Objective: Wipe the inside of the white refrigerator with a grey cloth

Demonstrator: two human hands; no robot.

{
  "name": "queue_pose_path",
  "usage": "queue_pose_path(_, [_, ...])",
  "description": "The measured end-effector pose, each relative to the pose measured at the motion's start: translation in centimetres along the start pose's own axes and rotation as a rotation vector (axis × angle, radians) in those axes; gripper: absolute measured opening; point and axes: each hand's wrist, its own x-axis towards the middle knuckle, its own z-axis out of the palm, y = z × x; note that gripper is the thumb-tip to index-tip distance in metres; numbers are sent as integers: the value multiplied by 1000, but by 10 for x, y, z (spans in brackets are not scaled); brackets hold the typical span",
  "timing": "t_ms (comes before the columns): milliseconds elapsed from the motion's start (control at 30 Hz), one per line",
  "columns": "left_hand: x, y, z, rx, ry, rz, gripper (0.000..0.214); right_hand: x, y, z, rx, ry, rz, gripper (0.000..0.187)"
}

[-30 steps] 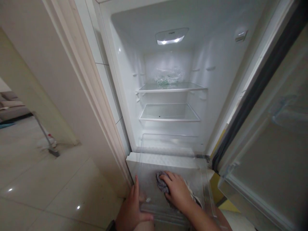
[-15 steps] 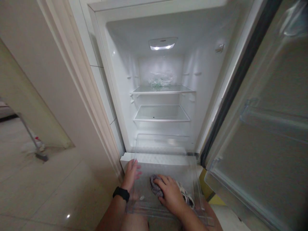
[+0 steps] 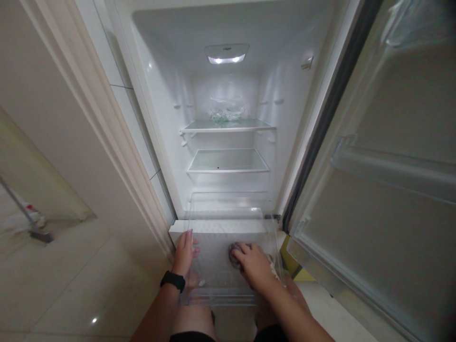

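A clear plastic drawer [image 3: 228, 204] is pulled out at the foot of an open fridge. My right hand [image 3: 251, 263] lies inside it, fingers pressed down on a grey cloth [image 3: 234, 250] on the drawer's floor. My left hand [image 3: 185, 251], a black watch on its wrist, rests with fingers stretched along the drawer's left wall. My knees show under the drawer's front edge.
Two glass shelves [image 3: 228, 161] sit above the drawer; a crumpled clear bag [image 3: 225, 111] lies on the upper one. The fridge door [image 3: 384, 190] stands open at right with a door bin. A door frame and tiled floor [image 3: 71, 294] lie left, with a mop head [image 3: 37, 233].
My left hand slid from the drawer's front corner forward along its left wall. My right hand and the cloth moved a little deeper into the drawer. The view shifted left and up.
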Motion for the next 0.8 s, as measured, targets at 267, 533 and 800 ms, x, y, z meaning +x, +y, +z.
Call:
queue_pose_path(267, [0, -3, 1, 7, 7, 9, 79, 5, 7, -2, 115, 65, 80, 64])
queue_pose_path(533, [1, -2, -1, 20, -9, 10, 77, 7, -11, 15, 210, 41, 86, 61])
queue_pose_path(800, [8, 4, -5, 101, 19, 5, 74, 0, -1, 10, 914, 175, 83, 60])
